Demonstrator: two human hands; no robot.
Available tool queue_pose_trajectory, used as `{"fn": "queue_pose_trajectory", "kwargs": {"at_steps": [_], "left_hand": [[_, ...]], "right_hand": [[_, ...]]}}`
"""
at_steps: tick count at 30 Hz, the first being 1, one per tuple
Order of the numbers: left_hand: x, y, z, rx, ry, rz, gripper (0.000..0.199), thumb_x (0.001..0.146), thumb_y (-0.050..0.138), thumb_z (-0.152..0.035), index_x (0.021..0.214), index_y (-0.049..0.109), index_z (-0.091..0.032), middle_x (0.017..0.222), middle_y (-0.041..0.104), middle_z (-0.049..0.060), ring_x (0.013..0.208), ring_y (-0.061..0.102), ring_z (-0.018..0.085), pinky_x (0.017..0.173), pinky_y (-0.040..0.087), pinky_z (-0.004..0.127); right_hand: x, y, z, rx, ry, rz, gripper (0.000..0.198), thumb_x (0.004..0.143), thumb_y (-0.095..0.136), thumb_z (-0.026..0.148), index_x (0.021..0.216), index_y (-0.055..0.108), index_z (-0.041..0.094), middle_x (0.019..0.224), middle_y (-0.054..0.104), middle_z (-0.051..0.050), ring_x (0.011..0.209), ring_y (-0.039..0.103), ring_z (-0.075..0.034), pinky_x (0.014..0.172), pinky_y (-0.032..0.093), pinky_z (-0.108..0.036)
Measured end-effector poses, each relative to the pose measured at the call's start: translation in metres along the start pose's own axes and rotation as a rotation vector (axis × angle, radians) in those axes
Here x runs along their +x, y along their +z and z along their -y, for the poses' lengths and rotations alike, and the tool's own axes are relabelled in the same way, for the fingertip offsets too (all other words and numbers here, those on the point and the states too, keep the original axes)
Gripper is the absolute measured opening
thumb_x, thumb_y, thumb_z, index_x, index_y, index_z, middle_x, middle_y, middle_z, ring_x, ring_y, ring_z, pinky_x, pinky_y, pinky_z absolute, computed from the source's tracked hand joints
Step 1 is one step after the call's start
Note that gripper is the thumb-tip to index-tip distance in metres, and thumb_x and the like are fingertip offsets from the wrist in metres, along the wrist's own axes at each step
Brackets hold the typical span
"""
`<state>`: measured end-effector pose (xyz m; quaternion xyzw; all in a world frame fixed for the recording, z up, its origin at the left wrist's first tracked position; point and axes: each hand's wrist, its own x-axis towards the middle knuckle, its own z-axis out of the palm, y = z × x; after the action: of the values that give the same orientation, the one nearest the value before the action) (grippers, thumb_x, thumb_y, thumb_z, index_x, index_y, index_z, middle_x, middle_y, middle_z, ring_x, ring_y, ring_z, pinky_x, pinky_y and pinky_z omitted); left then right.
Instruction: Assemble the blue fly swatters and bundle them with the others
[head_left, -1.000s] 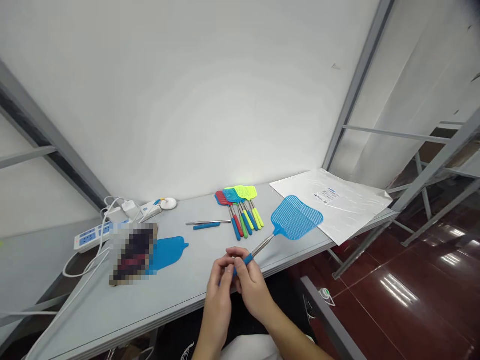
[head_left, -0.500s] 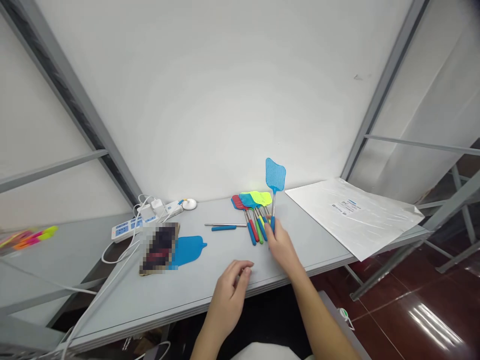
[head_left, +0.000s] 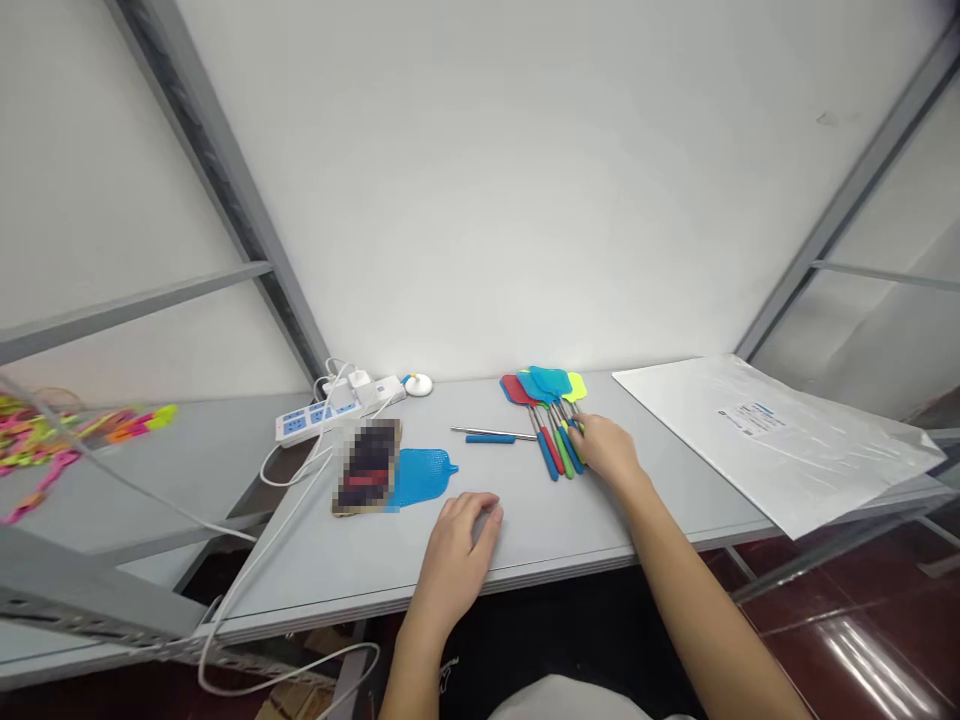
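My right hand point(head_left: 606, 446) is closed at the handle end of a blue fly swatter point(head_left: 551, 381), which lies on top of a fanned pile. Beneath it are a red fly swatter point(head_left: 516, 390), a yellow one point(head_left: 577, 386) and others, with metal shafts and coloured grips pointing toward me. My left hand point(head_left: 461, 545) rests near the table's front edge, fingers loosely curved and apart, holding nothing. Ahead of it lie a loose blue handle point(head_left: 490, 439) with a thin metal rod point(head_left: 487, 432) and a separate blue swatter head point(head_left: 424, 476).
A blurred-out phone-like object point(head_left: 367, 470) partly covers the loose swatter head. Behind it, a power strip point(head_left: 315, 420) trails white cables. A large white wrapped sheet point(head_left: 750, 430) covers the right end of the table point(head_left: 337, 570). Colourful small pieces point(head_left: 67, 440) lie far left.
My right hand has lowered the upright blue fly swatter onto the pile. The view has shifted so the table items appear farther right. My left hand stays near the table's front edge.
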<state>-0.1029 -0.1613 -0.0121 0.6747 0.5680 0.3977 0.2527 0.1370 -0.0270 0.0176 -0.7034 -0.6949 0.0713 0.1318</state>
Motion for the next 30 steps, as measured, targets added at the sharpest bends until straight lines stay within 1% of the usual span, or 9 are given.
{"fn": "queue_pose_trajectory", "kwargs": {"at_steps": [3, 7, 9, 12, 18, 21, 23, 26, 30], "left_hand": [[-0.001, -0.001, -0.002, 0.007, -0.009, 0.019, 0.025, 0.097, 0.046, -0.039, 0.106, 0.065, -0.025, 0.106, 0.066, 0.003, 0.102, 0.058, 0.023, 0.092, 0.045, 0.041], [-0.004, -0.001, -0.004, 0.015, -0.009, 0.024, 0.024, 0.098, 0.044, -0.037, 0.105, 0.063, -0.024, 0.106, 0.065, 0.004, 0.104, 0.056, 0.023, 0.093, 0.044, 0.040], [-0.005, 0.000, -0.006, 0.020, -0.012, 0.023, 0.023, 0.098, 0.044, -0.036, 0.105, 0.063, -0.024, 0.106, 0.065, 0.003, 0.105, 0.055, 0.022, 0.094, 0.043, 0.039], [-0.007, 0.001, -0.007, 0.029, -0.023, 0.019, 0.022, 0.098, 0.044, -0.034, 0.104, 0.062, -0.024, 0.106, 0.065, 0.003, 0.105, 0.054, 0.022, 0.094, 0.042, 0.038], [-0.009, 0.001, -0.006, 0.044, -0.042, 0.006, 0.019, 0.097, 0.046, -0.033, 0.103, 0.062, -0.024, 0.104, 0.065, 0.002, 0.103, 0.054, 0.021, 0.091, 0.043, 0.037], [-0.009, 0.003, -0.007, 0.045, -0.055, 0.004, 0.019, 0.097, 0.046, -0.032, 0.102, 0.062, -0.024, 0.104, 0.065, 0.002, 0.103, 0.054, 0.022, 0.091, 0.043, 0.037], [-0.010, 0.003, -0.007, 0.041, -0.065, 0.003, 0.020, 0.097, 0.046, -0.033, 0.102, 0.062, -0.023, 0.104, 0.065, 0.003, 0.103, 0.054, 0.022, 0.092, 0.043, 0.038], [-0.011, 0.003, -0.007, -0.026, -0.104, -0.018, 0.029, 0.096, 0.047, -0.038, 0.119, 0.057, -0.024, 0.108, 0.063, 0.005, 0.105, 0.054, 0.023, 0.095, 0.042, 0.040], [-0.012, 0.003, -0.007, -0.281, -0.258, -0.100, 0.050, 0.099, 0.038, -0.048, 0.143, 0.036, -0.026, 0.127, 0.057, 0.008, 0.112, 0.056, 0.021, 0.100, 0.042, 0.039]], "right_hand": [[-0.002, -0.005, 0.012, -0.046, -0.084, -0.032, 0.031, 0.097, 0.052, 0.035, 0.123, 0.058, 0.018, 0.123, 0.059, -0.010, 0.103, 0.061, -0.022, 0.087, 0.053, -0.042], [0.012, -0.004, 0.053, -0.042, -0.395, 0.046, 0.032, 0.100, 0.044, 0.038, 0.123, 0.060, 0.022, 0.119, 0.061, -0.010, 0.112, 0.057, -0.021, 0.094, 0.048, -0.036], [0.022, 0.004, 0.077, -0.046, -0.541, 0.115, 0.033, 0.097, 0.052, 0.040, 0.123, 0.059, 0.021, 0.121, 0.060, -0.009, 0.112, 0.058, -0.022, 0.094, 0.048, -0.038], [0.032, 0.025, 0.105, -0.072, -0.649, 0.185, 0.035, 0.094, 0.058, 0.036, 0.123, 0.057, 0.018, 0.125, 0.059, -0.009, 0.106, 0.061, -0.022, 0.089, 0.052, -0.044], [0.026, 0.061, 0.125, -0.043, -0.644, 0.196, 0.036, 0.094, 0.059, 0.035, 0.124, 0.056, 0.017, 0.124, 0.059, -0.010, 0.104, 0.062, -0.022, 0.087, 0.053, -0.044], [0.018, 0.064, 0.125, 0.025, -0.619, 0.200, 0.036, 0.093, 0.060, 0.036, 0.123, 0.057, 0.016, 0.122, 0.059, -0.009, 0.103, 0.062, -0.022, 0.085, 0.054, -0.043], [0.013, 0.060, 0.123, 0.101, -0.611, 0.193, 0.030, 0.095, 0.055, 0.034, 0.118, 0.057, 0.015, 0.108, 0.064, -0.008, 0.089, 0.064, -0.019, 0.077, 0.054, -0.038], [-0.001, 0.049, 0.117, 0.252, -0.604, 0.126, 0.020, 0.098, 0.041, 0.027, 0.110, 0.054, 0.016, 0.082, 0.064, -0.003, 0.068, 0.060, -0.016, 0.062, 0.047, -0.030], [-0.040, 0.048, 0.106, 0.464, -0.567, -0.065, 0.019, 0.094, 0.033, 0.020, 0.108, 0.047, 0.019, 0.092, 0.062, -0.005, 0.078, 0.059, -0.019, 0.066, 0.043, -0.030]]}}
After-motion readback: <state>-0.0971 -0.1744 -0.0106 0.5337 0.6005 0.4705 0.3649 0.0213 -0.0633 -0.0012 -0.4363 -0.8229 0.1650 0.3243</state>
